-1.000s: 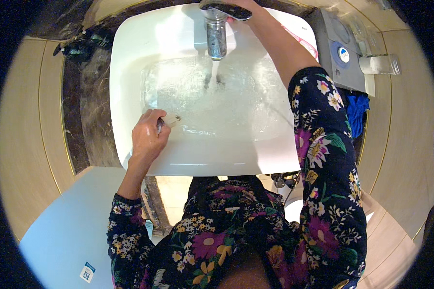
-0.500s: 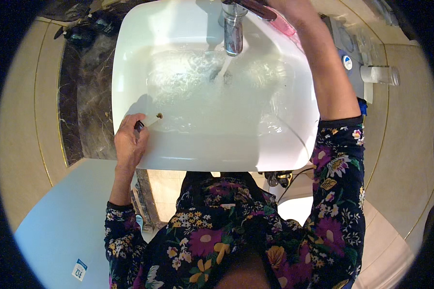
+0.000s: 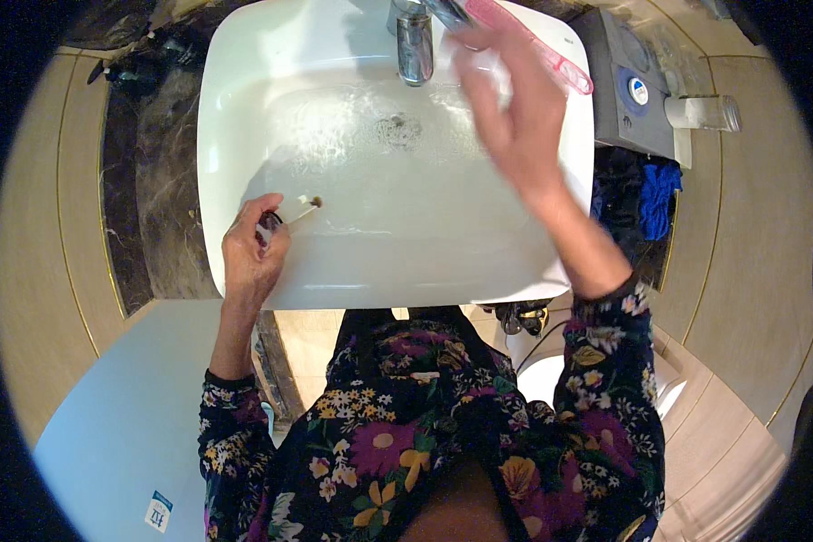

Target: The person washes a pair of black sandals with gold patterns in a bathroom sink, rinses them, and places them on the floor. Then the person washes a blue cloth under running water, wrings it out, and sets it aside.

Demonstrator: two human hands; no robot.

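- White washbasin (image 3: 397, 282) fills the centre.
- Right hand (image 3: 521, 122), blurred at 2 o'clock — fingers loosely spread.
- Left hand (image 3: 251, 244) at 8 o'clock, fingers clenched.
- Silver tap (image 3: 415, 56) at 12.
- Slim brown-tipped tool (image 3: 313, 206) — in the left grip, pointing toward 2.

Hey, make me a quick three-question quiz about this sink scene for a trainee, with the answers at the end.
1. Yes or no: does a stream of water show below the faucet?
2. Which hand holds the slim stick with the brown tip?
3. What colour is the crumpled cloth to the right of the sink? A red, B blue, C green.

Key:
1. No.
2. The left hand.
3. B.
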